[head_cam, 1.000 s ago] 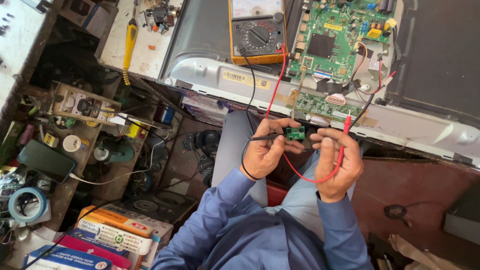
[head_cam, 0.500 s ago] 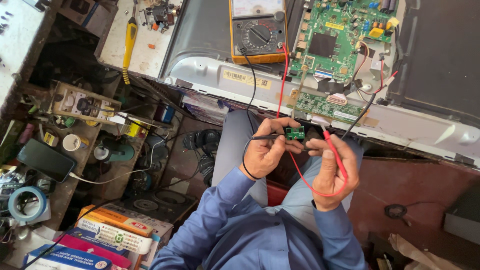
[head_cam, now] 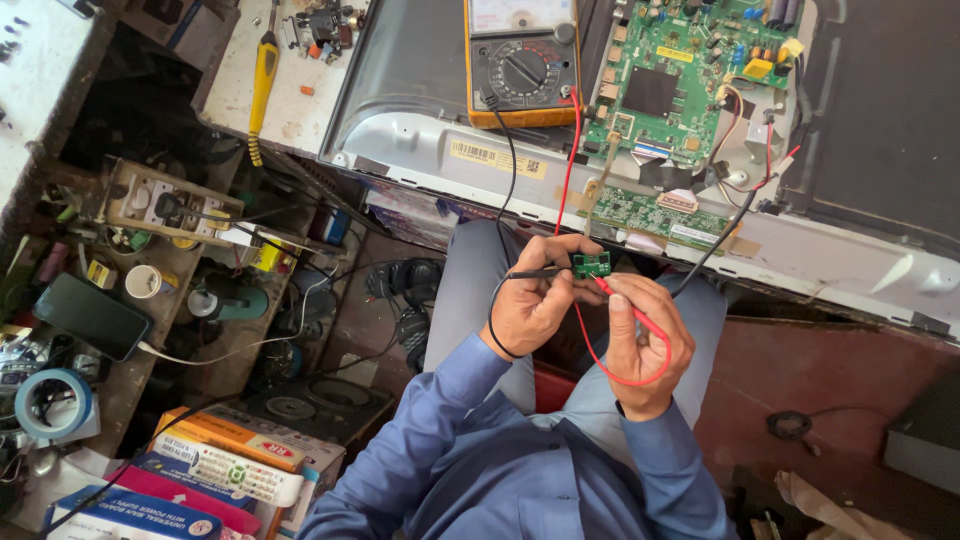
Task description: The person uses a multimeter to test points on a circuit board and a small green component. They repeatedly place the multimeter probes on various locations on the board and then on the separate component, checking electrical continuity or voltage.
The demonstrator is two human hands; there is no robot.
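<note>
Head view showed me both hands working over the lap. My left hand (head_cam: 535, 305) was closed around the small green board (head_cam: 591, 265), pinching it together with the black probe (head_cam: 535, 272), whose tip lay against the board's left edge. My right hand (head_cam: 640, 345) was closed on the red probe (head_cam: 625, 305), its tip touching the board from the near right side. The board sat between the two hands, just near of the opened television (head_cam: 420, 130) on the bench.

To do this step well, I judged that each tip needed to rest on a single contact without sliding, the board held steady, and the red lead (head_cam: 570, 150) kept slack so it would not tug the probe.

By my count: two probes, one black and one red; one small board in hand; one yellow multimeter (head_cam: 522, 60) at the far side; one large green main board (head_cam: 690, 70) to its right; one yellow-handled screwdriver (head_cam: 262, 85) far left; one tape roll (head_cam: 50, 400) near left.
</note>
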